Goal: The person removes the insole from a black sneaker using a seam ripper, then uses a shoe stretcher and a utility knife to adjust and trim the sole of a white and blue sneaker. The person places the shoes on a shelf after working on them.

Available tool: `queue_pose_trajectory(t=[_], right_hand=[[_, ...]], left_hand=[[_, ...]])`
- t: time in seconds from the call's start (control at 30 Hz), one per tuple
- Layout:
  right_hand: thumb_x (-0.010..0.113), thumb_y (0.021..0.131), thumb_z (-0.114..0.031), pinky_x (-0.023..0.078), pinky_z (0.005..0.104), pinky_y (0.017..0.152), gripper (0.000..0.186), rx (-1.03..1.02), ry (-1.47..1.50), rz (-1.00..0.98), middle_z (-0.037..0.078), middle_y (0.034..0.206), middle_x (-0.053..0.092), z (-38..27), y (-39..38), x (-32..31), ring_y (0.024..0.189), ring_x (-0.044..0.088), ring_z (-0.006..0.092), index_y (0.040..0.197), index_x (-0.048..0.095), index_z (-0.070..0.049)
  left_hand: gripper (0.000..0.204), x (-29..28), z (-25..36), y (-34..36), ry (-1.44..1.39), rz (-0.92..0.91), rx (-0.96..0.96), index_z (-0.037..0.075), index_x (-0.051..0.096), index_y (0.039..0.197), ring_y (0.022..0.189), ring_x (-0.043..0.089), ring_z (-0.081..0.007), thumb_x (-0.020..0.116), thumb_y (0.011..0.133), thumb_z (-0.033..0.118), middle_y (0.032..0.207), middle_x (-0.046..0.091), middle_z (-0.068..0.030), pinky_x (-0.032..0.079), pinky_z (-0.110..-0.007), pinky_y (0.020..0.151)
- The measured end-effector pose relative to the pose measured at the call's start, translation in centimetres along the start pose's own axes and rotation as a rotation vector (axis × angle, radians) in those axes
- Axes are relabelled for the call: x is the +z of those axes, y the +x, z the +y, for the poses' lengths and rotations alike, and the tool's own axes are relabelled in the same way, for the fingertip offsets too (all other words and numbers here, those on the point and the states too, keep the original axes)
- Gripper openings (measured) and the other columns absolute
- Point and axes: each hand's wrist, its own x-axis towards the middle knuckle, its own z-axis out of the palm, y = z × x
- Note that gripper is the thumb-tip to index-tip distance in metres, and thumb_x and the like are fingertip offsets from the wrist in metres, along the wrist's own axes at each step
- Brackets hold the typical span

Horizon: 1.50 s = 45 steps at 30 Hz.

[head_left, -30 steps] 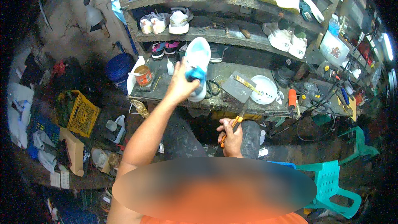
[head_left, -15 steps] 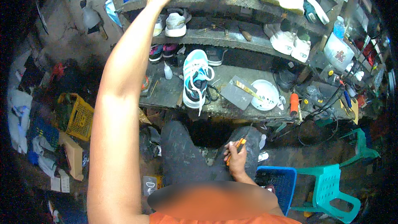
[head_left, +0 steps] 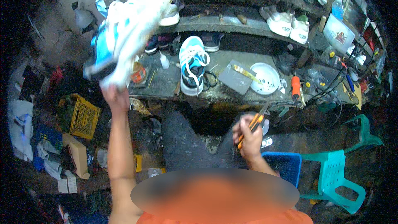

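My left hand (head_left: 117,98) is closed on the heel end of a large-looking white and light-blue sneaker (head_left: 132,29), raised close to the view at the upper left. Its toe points up and to the right, and the fingers are partly hidden behind the heel. A similar blue-and-white sneaker (head_left: 193,64) stands on the workbench (head_left: 161,84) with its laces loose. Over my right thigh, my right hand (head_left: 250,137) grips an orange-and-black utility knife (head_left: 253,129), its blade pointing up and away.
On the bench lie a grey plate (head_left: 235,79) with a brush, a white bowl (head_left: 265,79), a small white bottle (head_left: 164,61) and an orange-handled tool (head_left: 295,87). Shelves behind hold several shoes (head_left: 286,27). Around me stand a yellow crate (head_left: 85,116), a blue basket (head_left: 286,168) and a green chair (head_left: 333,174).
My left hand has come down from the top shelf toward me, bringing the sneaker off it. My right hand has risen slightly with the utility knife, and its blade now shows.
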Motion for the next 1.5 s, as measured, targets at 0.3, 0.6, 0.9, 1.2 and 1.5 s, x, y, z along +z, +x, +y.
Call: queue_pose_trajectory(t=[0.3,0.6,0.9,1.2,1.5], right_hand=[[0.051,0.106,-0.034,0.056,0.0375,0.093,0.052,-0.170,0.522,-0.411,0.017,0.140,0.057,-7.4,1.2,7.7,0.112,0.064,0.0238,0.143,0.050,0.001],[0.064,0.099,-0.021,0.053,0.0250,0.051,0.051,0.120,0.320,-0.468,0.013,0.117,0.068,-3.8,-4.2,7.5,0.063,0.064,0.0132,0.144,0.048,0.000],[0.069,0.096,-0.020,0.052,0.0251,0.049,0.052,0.107,0.237,-0.394,0.015,0.105,0.070,-2.7,-4.5,7.6,0.060,0.064,0.0130,0.140,0.051,0.001],[0.074,0.094,-0.025,0.050,0.0228,0.050,0.046,0.096,0.197,-0.403,0.002,0.091,0.065,-2.7,-5.0,8.2,0.063,0.058,0.0069,0.134,0.059,-0.005],[0.084,0.084,-0.013,0.058,0.0284,0.070,0.070,-0.016,0.127,-0.497,0.014,0.134,0.059,-2.6,-7.0,9.4,0.089,0.068,0.0149,0.142,0.048,0.001]], left_hand=[[0.069,1.1,8.3,-21.2,-0.337,0.323,-0.576,0.006,0.047,0.142,0.128,0.054,-0.0351,0.045,0.095,0.057,0.134,0.059,-0.0151,0.039,-0.057,0.111],[0.086,12.2,7.0,-17.2,-0.281,0.471,-0.685,0.009,0.033,0.156,0.145,0.038,-0.0389,0.026,0.097,0.071,0.159,0.038,-0.0161,0.030,-0.055,0.119],[0.081,11.4,5.4,-19.6,-0.509,0.436,-0.808,0.012,0.037,0.155,0.142,0.042,-0.0368,0.027,0.098,0.070,0.156,0.044,-0.0133,0.034,-0.053,0.118],[0.078,10.9,5.4,-20.0,-0.474,0.461,-0.811,0.014,0.038,0.155,0.143,0.042,-0.0351,0.027,0.100,0.068,0.157,0.043,-0.0104,0.034,-0.052,0.118],[0.063,8.2,3.1,-20.7,-0.462,0.151,-0.744,0.011,0.036,0.156,0.138,0.046,-0.0301,0.040,0.106,0.050,0.154,0.045,-0.0103,0.032,-0.042,0.119]])
